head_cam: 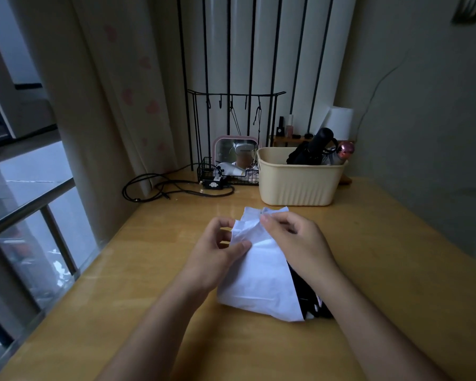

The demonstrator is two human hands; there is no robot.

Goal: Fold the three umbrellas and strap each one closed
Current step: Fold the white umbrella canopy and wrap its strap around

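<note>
L hand (pixel 217 253), R hand (pixel 296 239) pinch umbrella (pixel 259 279); basket (pixel 297 185) behind

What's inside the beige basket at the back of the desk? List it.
A black folded umbrella leans out of the basket, beside a grey umbrella with a pink handle. The basket wall hides their lower ends and anything beneath.

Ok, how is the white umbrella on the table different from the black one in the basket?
The white umbrella lies flat on the table, gripped by the left hand and right hand; the black umbrella leans handle-up in the beige basket, untouched. The white umbrella's fabric is loose and crumpled; the black umbrella looks gathered into a bundle. Both are collapsed, not open.
</note>
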